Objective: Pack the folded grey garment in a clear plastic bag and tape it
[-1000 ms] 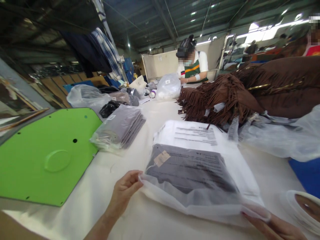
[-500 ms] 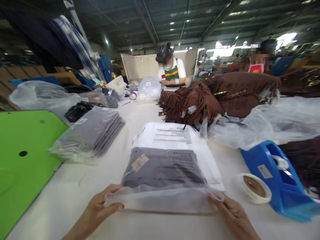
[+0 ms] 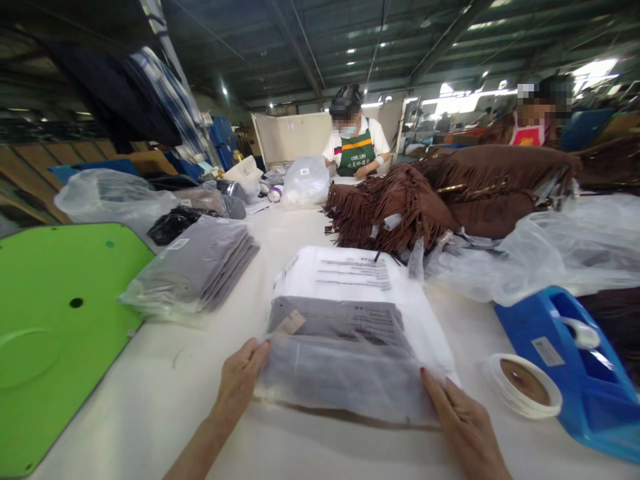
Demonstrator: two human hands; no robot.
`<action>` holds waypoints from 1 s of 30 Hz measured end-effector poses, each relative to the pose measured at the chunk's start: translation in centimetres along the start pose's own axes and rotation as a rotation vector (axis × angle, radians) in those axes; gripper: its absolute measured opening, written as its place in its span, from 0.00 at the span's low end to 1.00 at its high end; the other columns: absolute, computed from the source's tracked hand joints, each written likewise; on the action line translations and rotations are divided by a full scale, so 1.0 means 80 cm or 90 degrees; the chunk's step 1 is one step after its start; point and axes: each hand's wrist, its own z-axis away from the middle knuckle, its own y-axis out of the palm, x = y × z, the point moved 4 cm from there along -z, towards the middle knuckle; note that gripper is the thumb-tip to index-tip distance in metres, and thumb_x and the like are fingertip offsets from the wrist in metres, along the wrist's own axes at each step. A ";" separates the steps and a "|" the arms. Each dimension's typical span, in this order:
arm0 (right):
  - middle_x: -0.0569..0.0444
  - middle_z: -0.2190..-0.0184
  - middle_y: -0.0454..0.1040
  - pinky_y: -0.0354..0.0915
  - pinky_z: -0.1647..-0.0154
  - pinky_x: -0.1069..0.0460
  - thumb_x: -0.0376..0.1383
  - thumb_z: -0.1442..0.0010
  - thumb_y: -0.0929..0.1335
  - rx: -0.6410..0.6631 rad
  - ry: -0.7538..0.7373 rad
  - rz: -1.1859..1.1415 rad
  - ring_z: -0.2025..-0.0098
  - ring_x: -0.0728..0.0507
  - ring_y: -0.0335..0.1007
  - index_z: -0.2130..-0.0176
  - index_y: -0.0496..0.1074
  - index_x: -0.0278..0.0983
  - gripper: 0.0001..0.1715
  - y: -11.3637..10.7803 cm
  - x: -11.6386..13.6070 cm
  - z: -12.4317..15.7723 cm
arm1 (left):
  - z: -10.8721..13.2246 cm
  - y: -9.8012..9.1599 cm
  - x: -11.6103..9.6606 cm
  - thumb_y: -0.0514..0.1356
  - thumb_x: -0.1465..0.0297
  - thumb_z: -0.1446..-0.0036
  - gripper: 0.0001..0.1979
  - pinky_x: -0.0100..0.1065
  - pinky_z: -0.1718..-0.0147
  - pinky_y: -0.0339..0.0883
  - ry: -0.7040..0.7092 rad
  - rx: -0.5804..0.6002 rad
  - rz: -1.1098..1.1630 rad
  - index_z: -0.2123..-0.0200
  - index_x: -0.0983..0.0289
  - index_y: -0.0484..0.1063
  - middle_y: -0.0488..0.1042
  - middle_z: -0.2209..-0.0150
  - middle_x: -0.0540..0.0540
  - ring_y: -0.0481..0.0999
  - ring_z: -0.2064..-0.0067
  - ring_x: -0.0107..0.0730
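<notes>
In front of me a clear plastic bag lies with a folded grey garment inside it. Its near end is folded up over the garment. My left hand pinches the flap's left corner, and my right hand grips the right corner. A tan hang tag shows through the plastic at the garment's upper left. Beneath and beyond lie white printed bags, their dark lettering visible at the far end.
Bagged grey garments are stacked at left beside a green board. To the right stand a blue tape dispenser and a tape roll. Brown fringed goods pile up behind. A co-worker stands across the table.
Both hands have carried the bag's near flap away from me, up over the garment, covering more of it. The tag is now partly covered. The view has shifted slightly left.
</notes>
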 end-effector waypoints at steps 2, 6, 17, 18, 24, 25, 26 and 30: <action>0.54 0.73 0.75 0.64 0.69 0.55 0.60 0.47 0.58 0.004 0.016 0.035 0.68 0.43 0.71 0.77 0.67 0.41 0.28 0.000 0.004 -0.004 | -0.002 0.006 -0.002 0.46 0.54 0.48 0.18 0.27 0.77 0.51 0.001 -0.019 -0.044 0.80 0.60 0.51 0.50 0.83 0.44 0.56 0.79 0.26; 0.58 0.82 0.68 0.60 0.75 0.54 0.61 0.46 0.55 0.012 0.015 0.066 0.78 0.46 0.64 0.80 0.64 0.42 0.31 0.002 0.011 -0.011 | 0.000 0.011 -0.008 0.43 0.59 0.44 0.16 0.26 0.77 0.51 0.031 -0.040 -0.179 0.79 0.60 0.51 0.52 0.84 0.44 0.58 0.80 0.26; 0.50 0.73 0.76 0.62 0.72 0.50 0.51 0.37 0.48 0.061 0.028 0.383 0.69 0.40 0.74 0.75 0.67 0.43 0.30 0.012 0.031 -0.024 | -0.001 0.012 -0.016 0.48 0.67 0.41 0.13 0.28 0.80 0.47 0.103 -0.112 -0.411 0.77 0.62 0.61 0.62 0.84 0.49 0.64 0.82 0.31; 0.50 0.73 0.77 0.63 0.71 0.49 0.50 0.37 0.49 0.072 0.030 0.400 0.69 0.39 0.74 0.74 0.67 0.42 0.29 0.013 0.034 -0.024 | 0.001 0.012 -0.019 0.47 0.67 0.40 0.13 0.29 0.80 0.49 0.125 -0.126 -0.430 0.76 0.63 0.62 0.65 0.82 0.51 0.66 0.80 0.34; 0.50 0.66 0.77 0.64 0.66 0.50 0.44 0.35 0.52 0.129 0.038 0.467 0.63 0.41 0.74 0.66 0.70 0.41 0.23 0.015 0.043 -0.023 | 0.004 0.013 -0.048 0.47 0.80 0.43 0.18 0.39 0.56 0.59 0.480 -0.146 -0.495 0.51 0.64 0.64 0.70 0.55 0.63 0.69 0.53 0.40; 0.50 0.66 0.77 0.64 0.65 0.49 0.43 0.35 0.52 0.136 0.045 0.473 0.63 0.41 0.74 0.66 0.70 0.41 0.22 0.016 0.043 -0.023 | 0.007 0.015 -0.055 0.47 0.82 0.43 0.22 0.40 0.53 0.58 0.619 -0.144 -0.515 0.48 0.59 0.61 0.68 0.52 0.60 0.67 0.50 0.38; 0.50 0.65 0.77 0.65 0.64 0.49 0.43 0.35 0.52 0.141 0.052 0.477 0.62 0.41 0.74 0.65 0.70 0.40 0.22 0.016 0.042 -0.023 | 0.011 0.016 -0.062 0.48 0.82 0.43 0.25 0.40 0.51 0.56 0.762 -0.142 -0.536 0.46 0.55 0.58 0.67 0.51 0.58 0.66 0.49 0.37; 0.48 0.65 0.77 0.65 0.63 0.48 0.42 0.35 0.53 0.139 0.057 0.477 0.62 0.39 0.74 0.64 0.70 0.39 0.22 0.017 0.044 -0.024 | 0.013 0.017 -0.075 0.51 0.78 0.42 0.22 0.37 0.51 0.56 1.043 -0.057 -0.590 0.45 0.56 0.58 0.68 0.55 0.54 0.66 0.53 0.32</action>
